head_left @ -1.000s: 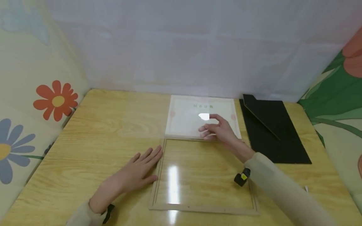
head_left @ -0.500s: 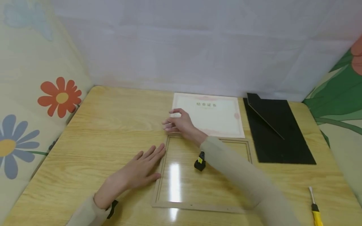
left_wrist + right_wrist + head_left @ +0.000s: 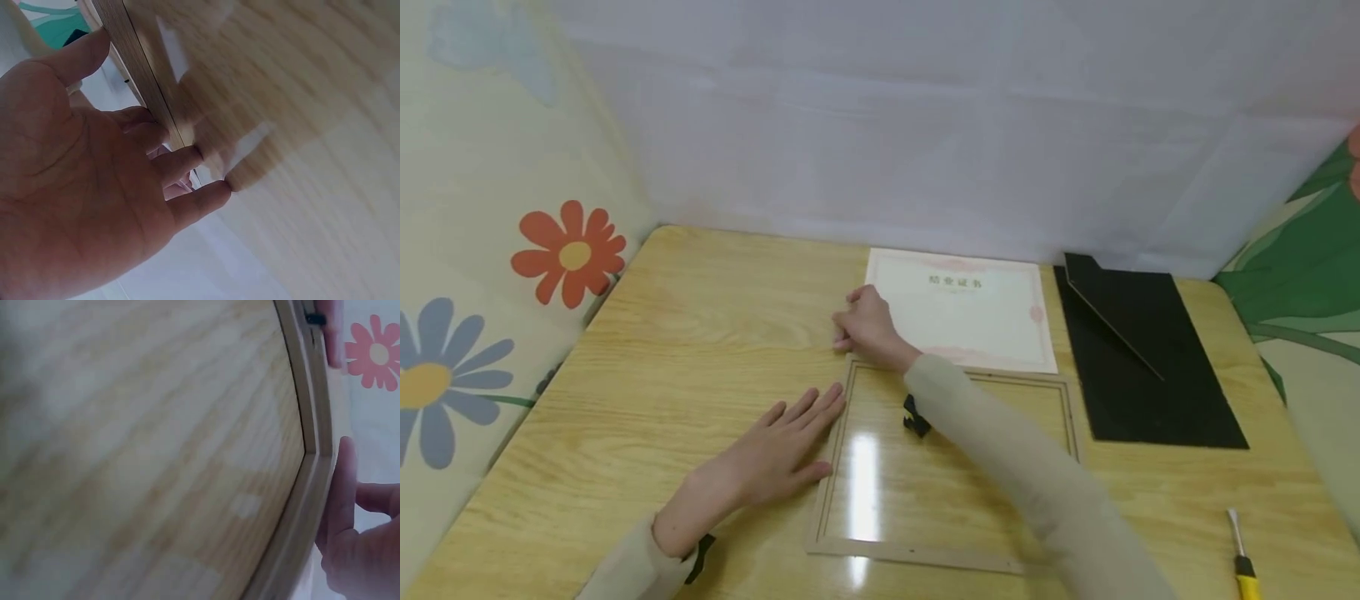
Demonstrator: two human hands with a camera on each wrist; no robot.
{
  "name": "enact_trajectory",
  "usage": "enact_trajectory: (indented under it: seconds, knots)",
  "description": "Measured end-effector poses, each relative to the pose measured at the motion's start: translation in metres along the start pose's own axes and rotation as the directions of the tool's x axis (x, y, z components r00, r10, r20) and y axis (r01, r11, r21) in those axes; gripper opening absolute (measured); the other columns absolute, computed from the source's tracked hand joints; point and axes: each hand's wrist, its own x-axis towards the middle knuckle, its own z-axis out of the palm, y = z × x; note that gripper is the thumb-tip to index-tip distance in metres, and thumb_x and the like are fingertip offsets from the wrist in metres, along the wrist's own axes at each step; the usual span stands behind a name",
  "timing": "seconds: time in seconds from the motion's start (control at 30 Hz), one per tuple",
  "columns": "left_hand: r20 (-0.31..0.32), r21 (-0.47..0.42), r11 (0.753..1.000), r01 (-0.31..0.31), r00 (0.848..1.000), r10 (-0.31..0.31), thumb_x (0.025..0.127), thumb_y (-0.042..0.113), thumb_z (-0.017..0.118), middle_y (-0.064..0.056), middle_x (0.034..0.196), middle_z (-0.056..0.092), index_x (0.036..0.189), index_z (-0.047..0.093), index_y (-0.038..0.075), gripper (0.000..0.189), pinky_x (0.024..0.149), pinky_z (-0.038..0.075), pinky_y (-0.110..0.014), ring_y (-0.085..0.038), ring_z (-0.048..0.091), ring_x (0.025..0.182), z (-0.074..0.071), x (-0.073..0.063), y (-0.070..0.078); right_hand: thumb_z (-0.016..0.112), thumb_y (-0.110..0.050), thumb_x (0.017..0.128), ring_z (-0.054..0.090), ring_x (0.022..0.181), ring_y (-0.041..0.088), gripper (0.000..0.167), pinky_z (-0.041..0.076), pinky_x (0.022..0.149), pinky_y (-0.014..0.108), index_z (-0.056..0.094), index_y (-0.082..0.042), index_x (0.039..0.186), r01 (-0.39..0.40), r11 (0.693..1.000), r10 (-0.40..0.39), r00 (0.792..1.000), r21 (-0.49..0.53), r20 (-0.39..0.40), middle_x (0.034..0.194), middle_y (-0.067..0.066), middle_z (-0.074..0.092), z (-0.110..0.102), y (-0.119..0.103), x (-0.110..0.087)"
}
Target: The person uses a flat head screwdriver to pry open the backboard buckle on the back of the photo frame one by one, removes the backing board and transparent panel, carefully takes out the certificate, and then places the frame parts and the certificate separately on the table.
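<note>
My left hand [image 3: 767, 458] lies with fingers extended, fingertips against the left side of a thin wooden picture frame [image 3: 917, 552]. The left wrist view shows its fingertips [image 3: 215, 190] close along that wooden edge. Beyond the frame's far left corner is my right hand [image 3: 868, 327], fingers curled and pinching at the edge of a clear sheet that barely shows against the wood. Its forearm crosses over the frame. A white certificate [image 3: 985, 312] with a pale red border lies just behind the frame, its left edge partly covered by the right hand. The right wrist view shows the frame's corner [image 3: 319, 453] near the right fingers.
A black backing board [image 3: 1172, 408] with a slanting stand leg [image 3: 1112, 329] lies at the right rear. A screwdriver [image 3: 1245, 575] with a yellow and black handle lies at the right front. A white sheet [image 3: 925, 125] hangs behind the wooden table [image 3: 700, 333].
My right hand has moved left from the middle of the certificate to its left edge, and its fingers have closed tighter. The left hand keeps its place on the frame.
</note>
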Motion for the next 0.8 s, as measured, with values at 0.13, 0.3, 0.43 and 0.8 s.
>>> enact_trajectory:
  seconds: [0.13,0.3,0.43,0.8]
  knots:
    - [-0.001,0.005,1.0,0.003,1.0,-0.003,0.097,0.035,0.056,-0.012,0.16,0.014,0.154,0.02,0.004,0.074,0.106,0.022,-0.067,-0.038,0.019,0.142,0.0,0.0,0.0,0.057,0.001,0.094,0.054,0.038,0.016,0.058,0.052,0.042,0.029,0.031,-0.007,0.145,0.093,0.958,-0.088,0.996,-0.271,0.032,0.057,0.011,0.059,-0.001,-0.002,0.004]
    - [0.002,0.003,1.0,-0.001,1.0,0.001,0.098,0.035,0.056,-0.012,0.16,0.013,0.154,0.02,0.004,0.074,0.106,0.021,-0.067,-0.038,0.018,0.142,0.001,0.001,0.0,0.052,-0.006,0.097,0.053,0.046,0.012,0.043,0.045,0.041,0.022,0.048,-0.008,0.14,0.166,0.769,-0.125,0.986,-0.617,0.109,0.094,0.01,0.071,0.002,-0.009,0.003]
    - [0.003,0.011,1.0,-0.01,1.0,0.01,0.098,0.036,0.055,-0.012,0.16,0.013,0.153,0.02,0.003,0.074,0.106,0.022,-0.066,-0.038,0.018,0.142,0.001,0.002,-0.001,0.052,-0.012,0.099,0.065,0.077,0.018,0.04,0.052,0.057,0.025,0.051,-0.009,0.139,0.192,0.619,-0.144,0.981,-0.761,0.131,0.126,0.01,0.063,0.008,-0.011,0.002]
    - [0.003,0.007,1.0,-0.015,1.0,0.015,0.098,0.035,0.056,-0.013,0.16,0.013,0.153,0.021,0.002,0.073,0.106,0.022,-0.067,-0.039,0.018,0.142,0.002,0.001,-0.001,0.051,-0.025,0.101,0.062,0.098,0.022,0.038,0.044,0.081,0.036,0.052,-0.017,0.138,0.19,0.294,-0.191,0.972,-0.937,0.137,0.114,0.005,0.066,0.017,-0.004,0.001]
